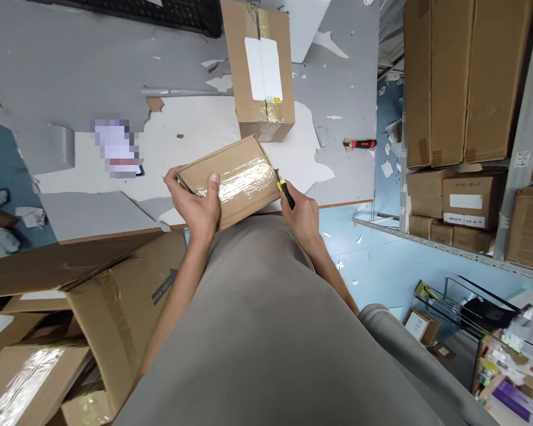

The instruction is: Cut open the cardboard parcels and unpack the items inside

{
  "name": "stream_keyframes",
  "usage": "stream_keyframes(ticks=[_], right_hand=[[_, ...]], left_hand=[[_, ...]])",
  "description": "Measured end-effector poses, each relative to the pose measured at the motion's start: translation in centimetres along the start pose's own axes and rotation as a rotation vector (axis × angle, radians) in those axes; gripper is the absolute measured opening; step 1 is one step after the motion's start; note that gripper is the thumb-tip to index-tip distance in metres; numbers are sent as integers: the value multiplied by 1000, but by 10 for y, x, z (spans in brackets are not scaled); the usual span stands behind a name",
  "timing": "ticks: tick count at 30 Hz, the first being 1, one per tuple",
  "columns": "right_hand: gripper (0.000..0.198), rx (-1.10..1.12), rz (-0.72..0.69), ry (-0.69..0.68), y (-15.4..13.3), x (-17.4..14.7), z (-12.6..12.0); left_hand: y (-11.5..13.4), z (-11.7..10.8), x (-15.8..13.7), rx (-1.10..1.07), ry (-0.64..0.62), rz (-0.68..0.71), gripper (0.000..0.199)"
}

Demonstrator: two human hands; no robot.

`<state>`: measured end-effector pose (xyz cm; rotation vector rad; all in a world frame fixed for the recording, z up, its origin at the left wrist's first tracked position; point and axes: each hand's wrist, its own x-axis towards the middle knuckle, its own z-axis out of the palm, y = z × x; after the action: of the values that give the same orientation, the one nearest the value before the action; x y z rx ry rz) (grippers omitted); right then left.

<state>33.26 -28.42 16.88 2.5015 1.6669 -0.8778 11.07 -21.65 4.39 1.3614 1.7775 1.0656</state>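
Observation:
My left hand (198, 204) grips the left end of a closed cardboard box (244, 204), its thumb on top and its fingers around the far left corner. Shiny clear tape runs lengthwise over the top of this box. It is held tilted at the near edge of the table, in front of my body. My right hand (302, 214) is closed around a tool with a black-and-yellow handle (286, 193). The tool's short metal tip is at the box's right end; whether it cuts in, I cannot tell.
A taped cardboard box with a white label (265, 71) stands beyond on the grey table (173, 59). A red-and-black utility knife (363, 144) lies right, a blurred phone-like item (116, 148) left. Below left is a large open carton (115, 307); shelves of boxes (448, 83) stand right.

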Motion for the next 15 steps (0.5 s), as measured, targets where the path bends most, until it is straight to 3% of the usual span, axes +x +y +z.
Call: stream_keyframes(ticks=[7,15], right_hand=[[51,-230,25,-82,-21,2,-6],[41,-253,-24,-12,-51,29,9]], left_hand=[[0,0,-4,34,-51,-25,67],[-3,5,-2,39,-14,30,68]])
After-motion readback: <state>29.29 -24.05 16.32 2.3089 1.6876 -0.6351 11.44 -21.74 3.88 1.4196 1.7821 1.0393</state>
